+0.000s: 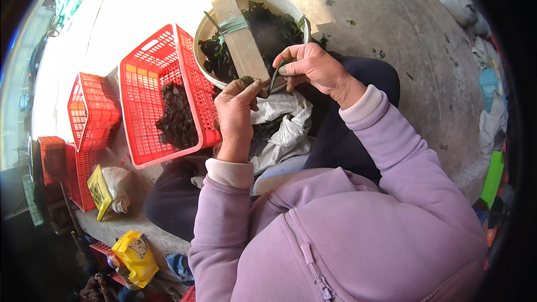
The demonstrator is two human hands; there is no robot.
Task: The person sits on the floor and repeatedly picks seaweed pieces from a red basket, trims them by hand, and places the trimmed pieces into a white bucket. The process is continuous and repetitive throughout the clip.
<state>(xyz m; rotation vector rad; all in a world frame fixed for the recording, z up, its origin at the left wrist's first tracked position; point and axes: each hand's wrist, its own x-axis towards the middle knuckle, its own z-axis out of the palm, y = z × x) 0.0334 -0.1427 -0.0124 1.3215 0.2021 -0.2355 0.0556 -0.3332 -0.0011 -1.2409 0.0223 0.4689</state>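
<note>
A dark green strip of seaweed (275,76) stretches between my two hands. My right hand (314,67) pinches its upper part between thumb and fingers. Its lower end runs to the fingertips of my left hand (237,107), where a bit of green also shows above the thumb. Both hands hover at the near end of a wooden board (243,46) with a teal band (233,25) tied around it. The board lies across a round whitish tub (308,35) that holds dark seaweed (272,25). Below my hands is a crumpled white woven sack (289,134) with dark seaweed in its mouth.
To the left stands a red plastic basket (147,134) with brownish seaweed (178,115) inside. Other red crates (94,109), a yellow sign (100,193) and a yellow bag (136,258) lie farther left. Part of another person (98,287) shows at lower left. White sacks (461,10) sit far right.
</note>
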